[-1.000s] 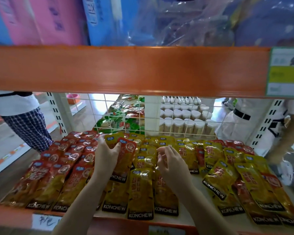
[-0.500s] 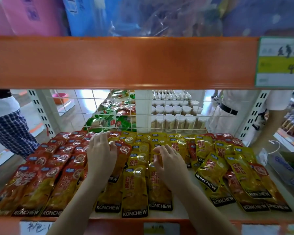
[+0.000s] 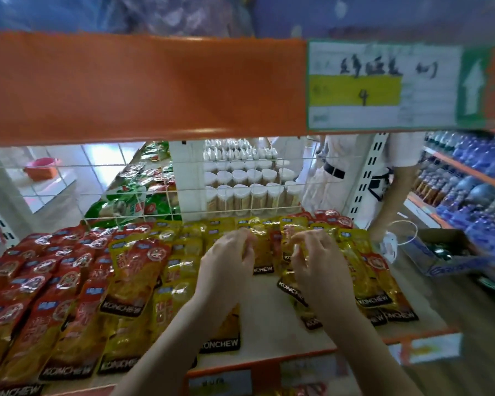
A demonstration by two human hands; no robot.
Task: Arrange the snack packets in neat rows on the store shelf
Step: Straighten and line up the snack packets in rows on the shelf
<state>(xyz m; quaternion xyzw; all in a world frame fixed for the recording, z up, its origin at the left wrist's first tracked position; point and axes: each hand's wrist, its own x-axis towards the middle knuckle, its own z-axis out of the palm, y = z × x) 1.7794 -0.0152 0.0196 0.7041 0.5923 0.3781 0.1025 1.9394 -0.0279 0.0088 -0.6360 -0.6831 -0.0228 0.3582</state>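
Red snack packets (image 3: 40,281) lie in overlapping rows on the left of the shelf (image 3: 269,324). Yellow KONCHEW packets (image 3: 180,270) fill the middle, and a looser slanted group (image 3: 380,281) lies on the right. My left hand (image 3: 226,272) reaches to the back of the middle rows, its curled fingertips pinching the top of a yellow packet (image 3: 262,250). Just to its right, my right hand (image 3: 317,270) curls its fingers round another yellow packet (image 3: 290,247). The frame is blurred by motion.
An orange shelf beam (image 3: 143,87) with a price label (image 3: 383,84) hangs low overhead. A wire mesh (image 3: 240,192) closes the shelf's back. To the right stand an open cardboard box (image 3: 440,252) and shelves of blue bottles (image 3: 475,181). A person (image 3: 335,172) stands behind the mesh.
Both hands have moved right, from the red-and-yellow packets at the middle to the yellow packets further right. The view has swung to the right with them.
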